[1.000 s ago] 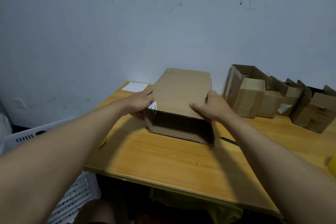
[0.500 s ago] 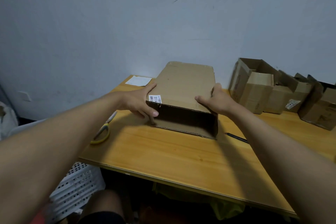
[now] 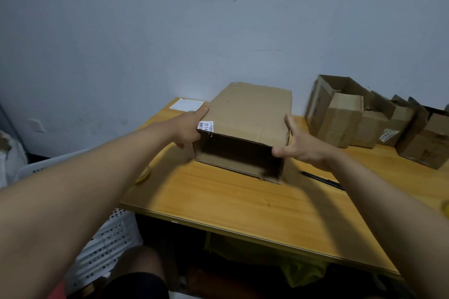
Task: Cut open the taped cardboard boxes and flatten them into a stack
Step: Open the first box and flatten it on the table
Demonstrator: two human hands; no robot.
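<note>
Head view: cardboard box point(image 3: 247, 116) lying on its side near the middle of wooden table point(image 3: 243, 201), open end facing the camera, dark inside, top panel sloping up toward the wall. Left hand point(image 3: 188, 127) against the box's left side by its near top corner, thumb laid along the top edge, fingers curled down round the side wall, just beside small white barcode label point(image 3: 206, 126) stuck on that corner. Right hand point(image 3: 297, 145) at the box's right side, fingers straight and spread apart, thumb tip touching the near top corner, fingertips pointing up beside the right wall; cannot tell whether palm presses the cardboard. Right of the box, along the wall, row of opened boxes point(image 3: 379, 119), flaps up, some tilted, one with a white label facing the camera. Behind the box's left corner, flat on the table, white paper slip point(image 3: 187, 104). Right of the box and nearer the camera, thin black pen-like tool point(image 3: 320, 179) lying flat, apart from the box. Left of the box, at the table edge, part of a yellow-handled object point(image 3: 143, 175), mostly hidden by the left forearm. Left of the table and lower down, white perforated plastic basket point(image 3: 107, 245). Under the table, below the box, something yellow-green in shadow, too dim to identify.
</note>
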